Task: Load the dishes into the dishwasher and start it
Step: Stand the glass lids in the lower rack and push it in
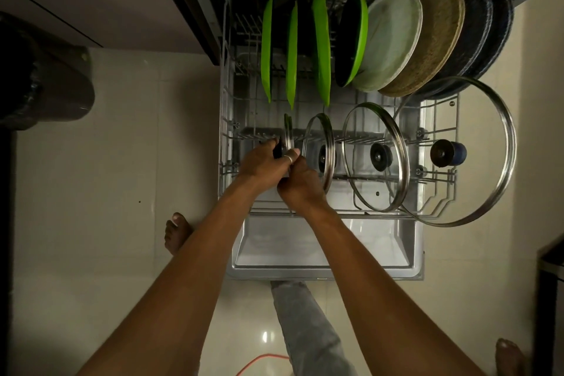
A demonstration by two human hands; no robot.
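Pale floor tiles surrounded an open dishwasher, its door folded down flat and the wire rack pulled out over it. Along the rack's far row stood green plates on edge, then a white plate, a woven brown plate and dark plates, each leaning on the next toward the right. The near row held glass lids upright between the tines: a small lid at the left, seen edge-on, a second lid just beside it, a third lid further right, and a big lid overhanging the rack's right side.

Both hands met at the small lid. The left hand, a ring on one finger, had its fingers curled round the lid's black knob. The right hand lay touching the left, fingers bent toward the lid's lower rim; it seemed to pinch that rim, though the fingertips were hidden. The lid stood in the rack's near-left slot.

A dark bin stood on the floor at the left, and an orange cable lay near the person's feet.
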